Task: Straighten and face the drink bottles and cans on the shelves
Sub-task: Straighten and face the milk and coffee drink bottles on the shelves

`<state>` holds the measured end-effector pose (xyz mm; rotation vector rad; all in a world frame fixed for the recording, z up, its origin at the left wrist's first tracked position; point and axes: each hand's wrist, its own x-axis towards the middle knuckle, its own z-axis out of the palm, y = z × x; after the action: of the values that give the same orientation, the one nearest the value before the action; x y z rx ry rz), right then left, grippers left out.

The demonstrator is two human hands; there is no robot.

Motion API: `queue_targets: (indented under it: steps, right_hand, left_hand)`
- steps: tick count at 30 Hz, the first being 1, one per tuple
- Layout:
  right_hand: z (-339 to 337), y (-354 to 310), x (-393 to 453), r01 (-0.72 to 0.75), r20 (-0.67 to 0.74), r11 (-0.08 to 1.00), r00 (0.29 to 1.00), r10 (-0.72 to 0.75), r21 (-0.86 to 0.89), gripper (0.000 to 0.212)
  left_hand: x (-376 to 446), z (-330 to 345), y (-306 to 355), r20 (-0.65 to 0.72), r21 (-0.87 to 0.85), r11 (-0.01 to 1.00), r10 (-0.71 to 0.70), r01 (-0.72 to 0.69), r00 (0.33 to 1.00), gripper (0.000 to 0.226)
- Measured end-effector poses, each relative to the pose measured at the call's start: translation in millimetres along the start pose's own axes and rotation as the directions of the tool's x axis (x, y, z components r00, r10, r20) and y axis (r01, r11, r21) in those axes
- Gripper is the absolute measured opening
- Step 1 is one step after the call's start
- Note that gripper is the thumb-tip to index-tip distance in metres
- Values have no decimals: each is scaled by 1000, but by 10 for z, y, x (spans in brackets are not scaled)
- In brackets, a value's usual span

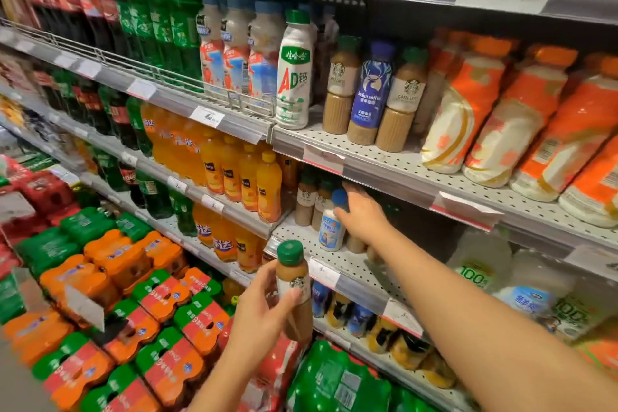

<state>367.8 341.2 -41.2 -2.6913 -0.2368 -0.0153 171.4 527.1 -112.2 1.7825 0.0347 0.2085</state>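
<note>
My left hand (264, 308) grips a brown coffee bottle with a green cap (293, 288), held upright in front of the shelves. My right hand (363, 214) reaches onto the lower perforated shelf (301, 237) and holds the neck of a white bottle with a blue cap (332, 227). Two more green-capped coffee bottles (306, 199) stand just left of it, further back. On the shelf above stand a white AD bottle (293, 73), two coffee bottles (341, 87) and a blue bottle (369, 94).
Large orange-labelled bottles (508, 124) lean to the right on the upper shelf. Orange juice bottles (240, 174) and green and dark soda bottles (147, 27) fill the left shelves. Shrink-wrapped can packs (157, 304) are stacked below. Price tags (463, 207) hang from shelf edges.
</note>
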Motion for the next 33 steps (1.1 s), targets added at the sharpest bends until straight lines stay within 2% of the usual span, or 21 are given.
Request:
queue_targets:
  steps: [3, 7, 10, 14, 19, 24, 33]
  right_hand:
    - [160, -39, 292, -42, 91, 992, 994, 52, -115, 51]
    - [290, 11, 358, -106, 9, 969, 994, 110, -222, 40]
    - [329, 80, 143, -77, -19, 955, 997, 75, -287, 31]
    - [283, 286, -415, -47, -126, 997, 991, 39, -60, 26]
    - [32, 578, -1244, -115, -244, 986, 959, 141, 118, 31]
    - [-233, 780, -1784, -201, -261, 968, 936, 235, 151, 34]
    - [-330, 829, -1954, -200, -274, 962, 930, 246, 183, 38]
  left_hand:
    - [194, -102, -106, -18, 6, 1000, -3, 3, 1000, 42]
    - [404, -137, -215, 2, -24, 1000, -10, 10, 1000, 40]
    - [581, -88, -253, 20, -20, 1000, 0, 0, 1000, 40]
    - [863, 41, -293, 72, 22, 1000, 12, -14, 997, 40]
    - [1257, 304, -429, 194, 87, 994, 49, -67, 980, 39]
    - [1612, 582, -570, 282, 111, 988, 68, -103, 957, 43]
    - [1929, 749, -687, 351, 56, 977, 174, -206, 920, 42]
